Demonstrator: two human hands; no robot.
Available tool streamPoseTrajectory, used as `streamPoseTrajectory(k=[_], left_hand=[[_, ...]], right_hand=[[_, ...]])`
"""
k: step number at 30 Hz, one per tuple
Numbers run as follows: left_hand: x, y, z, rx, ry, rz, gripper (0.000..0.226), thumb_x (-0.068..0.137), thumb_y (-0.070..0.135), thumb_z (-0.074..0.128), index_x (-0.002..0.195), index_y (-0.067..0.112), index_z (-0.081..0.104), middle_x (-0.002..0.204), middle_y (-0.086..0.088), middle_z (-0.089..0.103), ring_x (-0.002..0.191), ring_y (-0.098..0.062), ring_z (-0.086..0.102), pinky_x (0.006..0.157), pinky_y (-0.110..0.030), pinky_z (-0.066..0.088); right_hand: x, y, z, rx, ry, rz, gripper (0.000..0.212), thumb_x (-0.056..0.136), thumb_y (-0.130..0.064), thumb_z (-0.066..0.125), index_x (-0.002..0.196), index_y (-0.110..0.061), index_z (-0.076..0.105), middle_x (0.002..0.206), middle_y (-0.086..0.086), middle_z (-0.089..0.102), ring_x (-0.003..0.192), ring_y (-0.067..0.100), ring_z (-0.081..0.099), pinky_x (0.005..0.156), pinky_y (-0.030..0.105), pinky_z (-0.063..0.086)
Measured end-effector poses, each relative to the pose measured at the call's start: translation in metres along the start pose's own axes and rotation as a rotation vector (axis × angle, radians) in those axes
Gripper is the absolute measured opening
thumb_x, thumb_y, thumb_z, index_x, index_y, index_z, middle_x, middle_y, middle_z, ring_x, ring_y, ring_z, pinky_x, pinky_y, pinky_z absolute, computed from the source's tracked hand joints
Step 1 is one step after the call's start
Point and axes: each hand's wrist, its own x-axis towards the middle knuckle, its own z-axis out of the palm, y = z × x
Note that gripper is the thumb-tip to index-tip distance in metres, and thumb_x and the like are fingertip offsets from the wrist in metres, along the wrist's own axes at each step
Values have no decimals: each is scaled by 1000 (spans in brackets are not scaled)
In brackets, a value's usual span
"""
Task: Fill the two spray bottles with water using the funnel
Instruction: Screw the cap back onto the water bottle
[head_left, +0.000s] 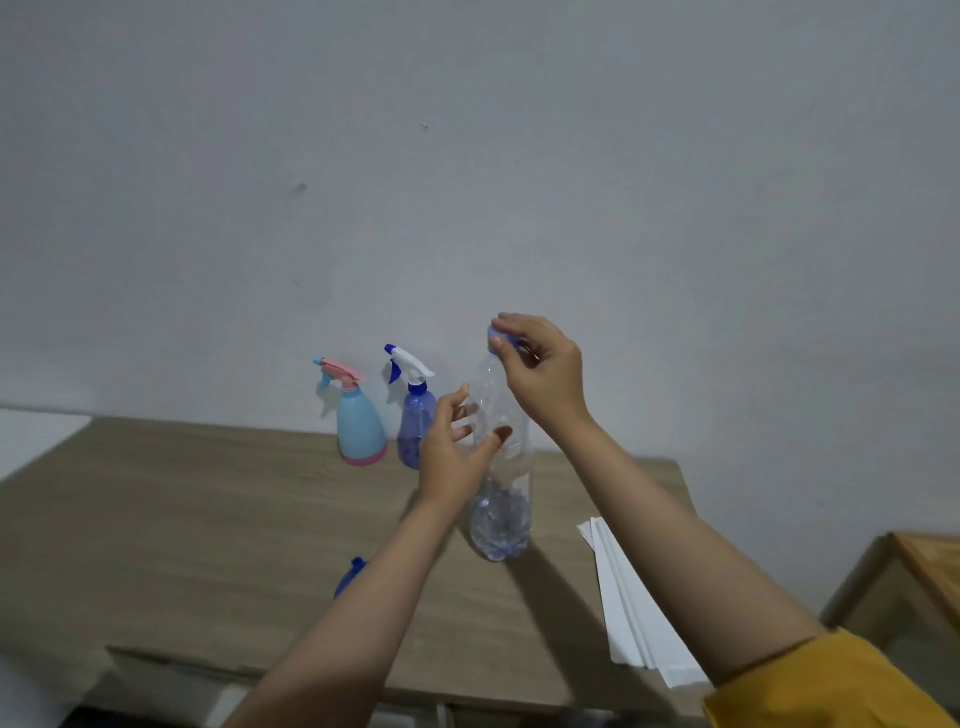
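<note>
A clear plastic water bottle (503, 499) stands upright above the wooden table (182, 519), with a little water low in it. My left hand (452, 452) grips its middle. My right hand (540, 369) pinches its blue cap (494, 332) at the top. Behind and to the left stand two spray bottles by the wall: a light blue one with a pink trigger and base (358, 421), and a translucent purple-blue one with a white and blue trigger (415, 410), partly hidden by my left hand. A blue object (349, 577), perhaps the funnel, peeks out from behind my left forearm.
Several white sheets or strips (634, 603) lie on the table's right side. A lower wooden piece of furniture (924, 566) stands at the far right. A white surface (36, 436) adjoins the table at the left. A plain wall rises behind.
</note>
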Motion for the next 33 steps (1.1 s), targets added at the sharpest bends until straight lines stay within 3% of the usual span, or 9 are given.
streamPoseTrajectory(k=[4, 6, 9, 12, 16, 19, 23, 28, 33], left_hand=[[2, -5, 1, -2, 9, -2, 69, 75, 29, 77, 134, 25, 41, 130, 2, 54, 112, -15, 58, 91, -35, 54], [3, -7, 1, 0, 15, 7, 68, 74, 28, 78, 133, 27, 42, 127, 4, 55, 110, -13, 59, 90, -38, 55], [3, -8, 2, 7, 19, 30, 68, 74, 29, 78, 132, 28, 43, 126, 4, 56, 109, -11, 59, 89, -38, 55], [2, -10, 1, -1, 18, 45, 66, 74, 29, 78, 130, 31, 43, 128, 3, 55, 110, -12, 58, 90, -38, 55], [2, -12, 0, -27, 20, 39, 63, 73, 31, 79, 124, 40, 43, 122, 7, 57, 111, -12, 59, 91, -40, 54], [4, -13, -2, -8, 3, 50, 65, 73, 33, 78, 127, 37, 42, 122, 9, 56, 110, -10, 58, 90, -39, 55], [6, -13, -3, -2, -15, 49, 69, 73, 33, 78, 131, 31, 42, 123, 8, 56, 111, -8, 57, 90, -38, 54], [9, -17, -5, -15, -6, 41, 68, 72, 36, 79, 129, 32, 43, 122, 7, 57, 111, -10, 58, 91, -39, 54], [11, -18, -4, 14, -11, 47, 67, 71, 36, 79, 127, 34, 43, 121, 7, 58, 108, -9, 59, 89, -39, 55]], right_hand=[[3, -1, -7, 44, -104, 67, 20, 90, 0, 58, 107, -4, 69, 120, 7, 65, 106, 7, 63, 90, 17, 50], [4, -3, -8, 112, -93, 139, 17, 87, 1, 62, 101, -6, 71, 114, 8, 67, 97, 1, 65, 85, 14, 50], [6, -5, -4, 220, 9, 238, 18, 75, -3, 78, 86, -15, 71, 99, 10, 70, 83, 12, 66, 78, 21, 53], [3, -5, 4, 248, 30, 311, 24, 73, -8, 81, 90, -17, 68, 93, 3, 68, 72, 13, 56, 72, 24, 52], [1, -9, 9, 286, -33, 310, 23, 91, -10, 61, 114, -10, 62, 104, -1, 67, 88, 2, 63, 81, 18, 50], [1, -11, 11, 338, 9, 315, 24, 87, -3, 64, 111, -8, 62, 106, 5, 68, 96, 11, 64, 88, 25, 52], [3, -9, 17, 264, 47, 299, 28, 80, -4, 73, 105, -10, 62, 102, 0, 65, 89, 11, 61, 86, 29, 52], [3, -2, 18, 98, -73, 274, 31, 94, -20, 59, 123, -11, 59, 120, 4, 61, 105, 11, 59, 90, 21, 48], [5, 0, 16, 91, -25, 293, 16, 90, -15, 63, 105, -9, 64, 100, -2, 66, 89, 10, 62, 78, 17, 49]])
